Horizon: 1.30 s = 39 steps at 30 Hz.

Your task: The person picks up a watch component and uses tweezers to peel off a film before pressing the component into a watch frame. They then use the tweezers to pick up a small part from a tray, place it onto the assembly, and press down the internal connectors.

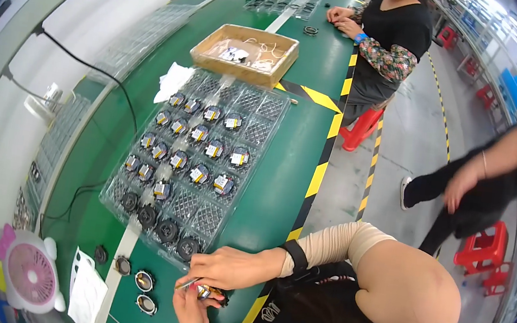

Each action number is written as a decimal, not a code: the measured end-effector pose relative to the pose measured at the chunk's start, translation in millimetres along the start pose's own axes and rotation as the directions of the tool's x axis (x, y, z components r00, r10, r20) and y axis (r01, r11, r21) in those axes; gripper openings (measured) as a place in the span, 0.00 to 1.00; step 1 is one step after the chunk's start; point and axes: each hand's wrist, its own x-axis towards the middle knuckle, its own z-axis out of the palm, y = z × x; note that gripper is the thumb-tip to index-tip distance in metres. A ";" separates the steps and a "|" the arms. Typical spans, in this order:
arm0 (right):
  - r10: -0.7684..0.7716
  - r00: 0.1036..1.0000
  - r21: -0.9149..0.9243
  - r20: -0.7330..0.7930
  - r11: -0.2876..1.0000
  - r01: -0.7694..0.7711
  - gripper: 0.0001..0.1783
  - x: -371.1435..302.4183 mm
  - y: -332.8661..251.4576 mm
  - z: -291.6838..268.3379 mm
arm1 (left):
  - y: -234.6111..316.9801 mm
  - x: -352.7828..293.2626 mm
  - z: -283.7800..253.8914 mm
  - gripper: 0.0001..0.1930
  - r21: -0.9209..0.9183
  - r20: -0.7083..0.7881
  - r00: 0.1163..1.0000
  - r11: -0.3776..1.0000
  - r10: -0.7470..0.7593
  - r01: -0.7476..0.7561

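Note:
My left hand (pixel 189 313), with a blue wristband, comes up from the lower edge, its fingers closed around a small round part (pixel 205 292) with shiny metal and orange bits. Over it bends my right hand (pixel 229 268), with a black band at the wrist, its fingers closed at the same part. A thin metallic strip (pixel 187 284) shows between the fingertips; what the right fingers grip is hidden. Just beyond lies a clear plastic tray (pixel 206 216) of round black parts (pixel 167 230), many with white and yellow labels. Loose metal-rimmed rings (pixel 144 281) lie left of my hands.
A cardboard box (pixel 276 73) with white cables stands behind the tray. A pink fan (pixel 32 272) and white paper (pixel 86 292) are at the left. Black-yellow tape (pixel 316 180) edges the green table. One person (pixel 392 42) sits at the far side; another (pixel 497 165) passes at right, near red stools (pixel 482 246).

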 end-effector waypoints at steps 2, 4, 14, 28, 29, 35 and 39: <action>-0.011 1.000 0.019 -0.001 1.000 0.011 0.11 -0.5 -2.2 -7.4 | -1.3 1.2 2.8 0.08 0.037 -0.021 0.998 0.998 0.055 -0.054; -0.004 1.000 0.010 -0.007 1.000 0.004 0.10 -2.3 -4.8 -12.3 | -2.9 1.4 3.9 0.08 0.061 -0.028 0.996 0.995 0.086 -0.084; 0.020 0.999 -0.007 -0.028 1.000 -0.020 0.07 -8.4 -12.5 -17.9 | -1.7 -6.2 13.5 0.07 0.043 -0.041 0.994 0.994 0.102 -0.100; 0.010 0.999 -0.069 -0.044 0.998 -0.013 0.08 -7.5 -21.4 -17.8 | 6.7 -16.6 24.8 0.07 0.114 -0.044 0.987 0.982 0.155 -0.149; 0.003 0.999 -0.078 -0.042 0.997 -0.006 0.08 -7.5 -22.0 -18.0 | 13.4 -21.4 29.5 0.06 0.127 -0.045 0.988 0.982 0.147 -0.140; 0.000 0.999 -0.069 -0.044 0.998 -0.003 0.08 -2.1 -24.7 -17.3 | 30.3 -30.3 33.3 0.08 0.224 -0.008 0.988 0.964 0.151 -0.146; -0.005 0.999 -0.073 -0.037 0.997 0.002 0.08 -5.5 -29.3 -9.5 | 25.1 -35.6 33.0 0.08 0.220 -0.066 0.980 0.961 0.189 -0.170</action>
